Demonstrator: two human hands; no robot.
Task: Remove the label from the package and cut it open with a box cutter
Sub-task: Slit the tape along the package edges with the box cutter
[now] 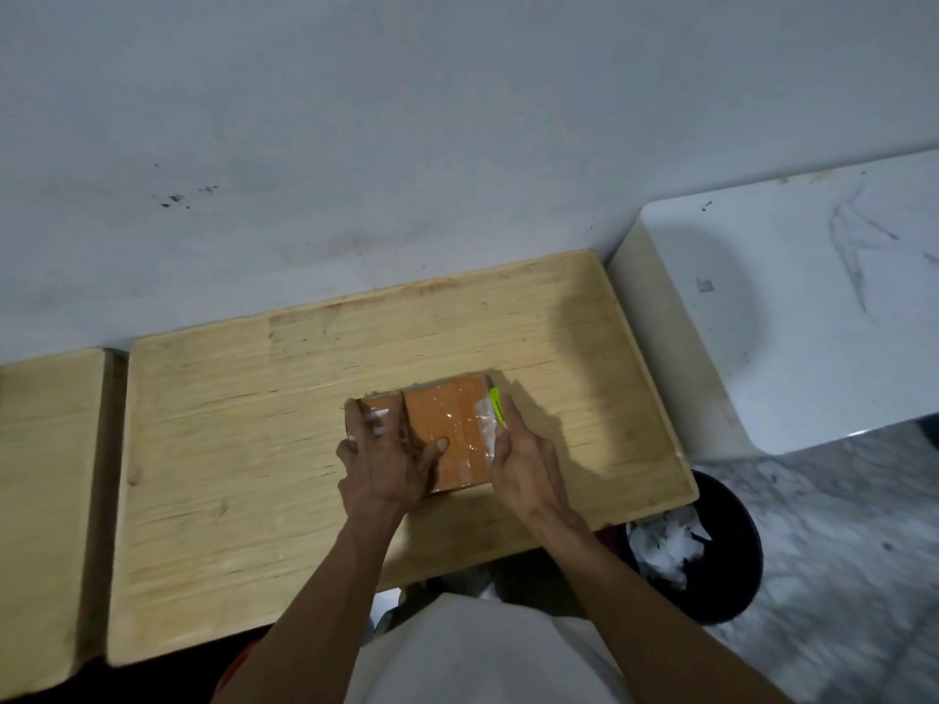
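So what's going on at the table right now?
A person is holding a brown package wrapped in clear tape on a wooden table. The left hand presses on its left part, thumb on top, and the right hand grips its right side, beside a yellow-green strip. The package looks unopened. No box cutter can be made out. A black bin with crumpled white scraps stands by the table's right corner.

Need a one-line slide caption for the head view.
Both bare hands, left and right, steady an orange tape-wrapped cardboard package on a light wooden table.
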